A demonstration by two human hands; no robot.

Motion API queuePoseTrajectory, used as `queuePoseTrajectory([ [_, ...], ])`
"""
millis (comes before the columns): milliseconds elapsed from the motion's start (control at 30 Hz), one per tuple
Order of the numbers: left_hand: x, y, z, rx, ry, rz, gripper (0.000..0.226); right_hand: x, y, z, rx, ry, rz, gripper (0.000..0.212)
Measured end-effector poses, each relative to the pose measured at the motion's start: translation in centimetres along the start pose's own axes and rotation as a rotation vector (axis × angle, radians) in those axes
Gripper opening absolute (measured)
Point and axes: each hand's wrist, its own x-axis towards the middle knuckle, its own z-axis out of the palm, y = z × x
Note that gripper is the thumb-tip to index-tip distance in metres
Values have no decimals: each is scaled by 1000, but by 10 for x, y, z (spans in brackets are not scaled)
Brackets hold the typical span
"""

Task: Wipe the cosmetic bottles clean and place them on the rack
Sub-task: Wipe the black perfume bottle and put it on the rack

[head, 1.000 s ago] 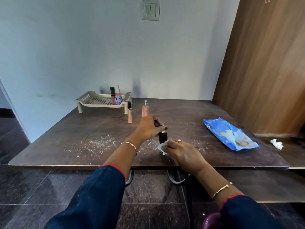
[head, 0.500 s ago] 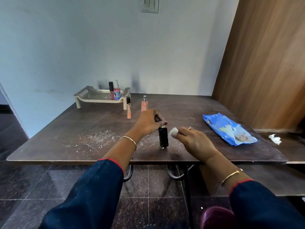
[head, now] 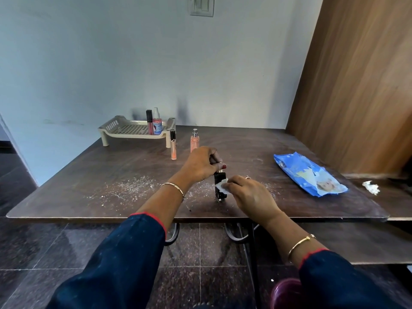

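Upright black bottle [head: 219,188] (gold collar), wipe [head: 221,186] against it.

The right hand [head: 252,197] has come back to the black bottle [head: 219,175] from its 3 o'clock side. A moment ago the white wipe [head: 221,186] was apart from the bottle. Now it touches the bottle's middle.

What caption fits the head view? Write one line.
Left hand steadies a black bottle; right hand rubs it with a wipe.

Rack [head: 111,126] back-left on table [head: 89,170]; wipes pack [head: 310,175] right.
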Motion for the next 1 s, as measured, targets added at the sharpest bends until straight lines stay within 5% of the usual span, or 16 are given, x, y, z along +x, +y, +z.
queuePoseTrajectory([
  [233, -2, 2, -2, -3, -11, 22, 14, 5, -9, 3, 39, 128, 96, 23],
  [467, -5, 5, -2, -6, -9, 43, 17, -13, -6, -11, -61, -191, -75, 21],
  [700, -10, 12, 16, -116, 67, 20, 22, -19, 1, -21, -44, 142, 152, 33],
  [1000, -4, 18, 19, -113, 43, -34, 31, 5, 0, -17, -183, 80, -30, 35],
])
